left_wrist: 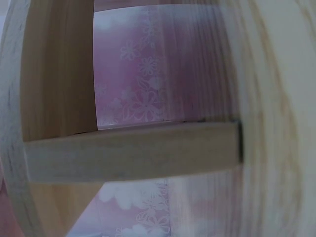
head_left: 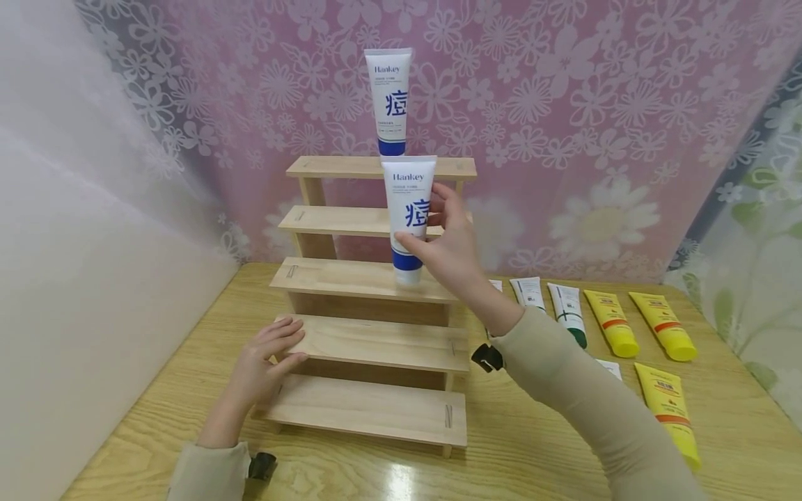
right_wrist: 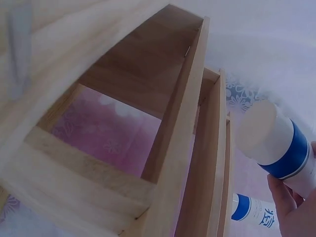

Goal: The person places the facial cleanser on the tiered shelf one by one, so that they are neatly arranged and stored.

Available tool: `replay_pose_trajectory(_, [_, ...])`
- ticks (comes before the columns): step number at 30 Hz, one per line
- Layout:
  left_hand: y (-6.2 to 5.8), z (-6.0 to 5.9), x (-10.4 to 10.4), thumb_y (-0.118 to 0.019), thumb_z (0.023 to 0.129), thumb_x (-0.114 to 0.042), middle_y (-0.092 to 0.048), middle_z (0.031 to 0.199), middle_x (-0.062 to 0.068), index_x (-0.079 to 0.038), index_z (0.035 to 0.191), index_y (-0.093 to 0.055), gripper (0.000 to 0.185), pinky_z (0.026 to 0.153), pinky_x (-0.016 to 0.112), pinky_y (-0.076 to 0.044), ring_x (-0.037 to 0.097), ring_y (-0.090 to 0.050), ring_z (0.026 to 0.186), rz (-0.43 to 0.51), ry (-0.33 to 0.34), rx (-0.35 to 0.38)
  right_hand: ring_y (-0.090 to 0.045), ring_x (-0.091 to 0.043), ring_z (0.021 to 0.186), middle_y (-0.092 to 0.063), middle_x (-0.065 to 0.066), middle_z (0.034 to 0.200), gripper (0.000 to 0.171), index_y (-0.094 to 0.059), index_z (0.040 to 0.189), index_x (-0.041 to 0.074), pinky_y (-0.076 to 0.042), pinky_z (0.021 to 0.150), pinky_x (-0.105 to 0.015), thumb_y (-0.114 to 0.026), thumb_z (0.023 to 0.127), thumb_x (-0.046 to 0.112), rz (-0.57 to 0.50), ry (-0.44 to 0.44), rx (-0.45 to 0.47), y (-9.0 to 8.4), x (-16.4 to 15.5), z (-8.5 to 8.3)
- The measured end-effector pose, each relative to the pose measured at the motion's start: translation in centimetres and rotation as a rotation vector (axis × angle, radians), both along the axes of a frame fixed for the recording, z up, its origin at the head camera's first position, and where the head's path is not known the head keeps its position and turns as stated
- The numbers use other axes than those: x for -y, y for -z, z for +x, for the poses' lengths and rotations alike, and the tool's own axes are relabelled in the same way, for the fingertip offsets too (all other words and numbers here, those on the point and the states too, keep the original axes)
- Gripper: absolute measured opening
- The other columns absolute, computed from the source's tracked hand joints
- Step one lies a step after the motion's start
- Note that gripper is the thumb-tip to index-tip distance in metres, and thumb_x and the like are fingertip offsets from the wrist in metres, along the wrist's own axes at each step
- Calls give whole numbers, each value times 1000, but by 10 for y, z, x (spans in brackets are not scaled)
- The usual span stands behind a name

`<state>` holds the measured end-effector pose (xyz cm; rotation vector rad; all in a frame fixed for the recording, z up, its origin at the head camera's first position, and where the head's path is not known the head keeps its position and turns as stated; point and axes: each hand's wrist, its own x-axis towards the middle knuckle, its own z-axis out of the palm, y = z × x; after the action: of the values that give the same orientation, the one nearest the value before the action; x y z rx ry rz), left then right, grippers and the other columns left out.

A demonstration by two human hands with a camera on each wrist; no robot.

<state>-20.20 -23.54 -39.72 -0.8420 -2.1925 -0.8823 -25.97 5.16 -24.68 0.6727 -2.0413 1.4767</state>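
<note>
A: What takes up most of the scene?

B: A pale wooden table (head_left: 526, 445), and on it a five-step wooden display stand (head_left: 376, 341), set against a pink flowered curtain (head_left: 564, 104). The left wrist view shows only blurred wood and curtain through the stand's gaps.

A: And on the stand?

B: A white Hankey tube with a blue band (head_left: 389, 101) stands cap down on the top step. A second Hankey tube (head_left: 409, 219) is upright, cap down, over the third step from the top; I cannot tell whether its white cap touches the board.

A: Who has hold of that second tube?

B: The right hand (head_left: 447, 247). Its thumb and fingers are curled round the tube's lower half, near the blue band. The right wrist view shows the cap end from below, with fingertips (right_wrist: 284, 197) against the tube.

A: What about the left hand (head_left: 266, 362)?

B: It lies flat with straight fingers on the left end of the fourth step, gripping nothing. Its palm sits at the edge of the lowest step.

A: What else is on the table?

B: To the right of the stand lies a row of tubes: a white tube (head_left: 528, 292), a white tube with a dark green cap (head_left: 569, 312), then two yellow tubes (head_left: 610, 321) (head_left: 663, 323). A third yellow tube (head_left: 669, 410) lies nearer, close to the right sleeve (head_left: 583, 390).
</note>
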Motion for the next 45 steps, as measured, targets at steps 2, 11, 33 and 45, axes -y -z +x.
replay_pose_trajectory(2, [0, 0, 0, -68, 59, -12, -52, 100, 13, 2, 92, -58, 37, 88, 32, -30, 28, -40, 99, 1, 0, -8, -46, -15, 75, -45, -2, 97, 72, -27, 117, 23, -47, 54, -31, -69, 59, 20, -14, -12, -16, 1, 4, -11])
replay_pose_trajectory(11, [4, -4, 2, -67, 60, -16, -52, 100, 13, 1, 92, -58, 37, 87, 31, -31, 29, -42, 98, -2, 9, -61, -46, -13, 82, -44, 0, 98, 71, -26, 117, 27, -48, 58, -30, -69, 59, 22, -55, -5, -61, -9, 22, -29])
replay_pose_trajectory(33, [7, -4, 2, -67, 60, -16, -52, 101, 12, 1, 92, -58, 37, 87, 29, -31, 28, -41, 98, -16, -1, -66, -45, -6, 80, -46, -1, 99, 64, -28, 116, 21, -45, 64, -22, -65, 64, 18, -1, 98, -106, -23, 34, -43])
replay_pose_trajectory(45, [6, -4, 2, -67, 61, -17, -52, 101, 12, 1, 92, -58, 37, 87, 32, -31, 29, -41, 98, -6, -1, -53, -45, -9, 80, -45, -2, 97, 64, -27, 117, 16, -43, 63, -17, -65, 65, 17, 39, 114, -108, -24, 37, -57])
